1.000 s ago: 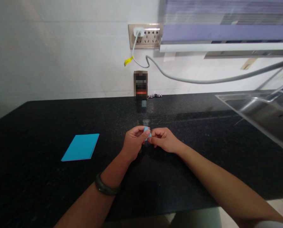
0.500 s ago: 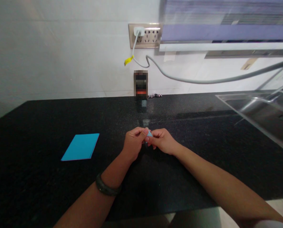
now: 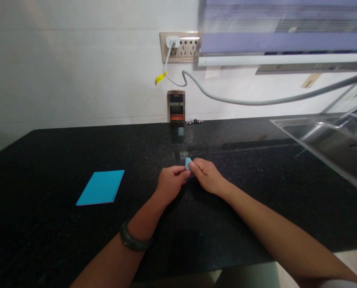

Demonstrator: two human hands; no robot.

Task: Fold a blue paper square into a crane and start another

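Observation:
A small piece of folded light-blue paper (image 3: 188, 163) is pinched between my two hands, above the dark countertop. My left hand (image 3: 171, 182) grips its lower left side with thumb and fingers, and a dark bangle circles that wrist. From the right, my right hand (image 3: 206, 175) presses its thumb on the paper, with the other fingers curled behind it. Several layered edges show at the top of the paper; its lower part is hidden by my fingers. Off to the left lies a flat stack of bright blue square paper (image 3: 100, 188), touched by neither hand.
The black speckled countertop (image 3: 154, 148) runs back to a white tiled wall. Against the wall stands a blurred-out upright object (image 3: 176, 107) beside a beaded string (image 3: 194, 121). A grey cable (image 3: 247, 102) hangs from a socket panel (image 3: 184, 48). A steel sink (image 3: 343, 144) is at the right.
The folded paper has turned more upright, and its layered edges now show above my fingers. My right hand has shifted slightly up over it; my left has moved a little lower.

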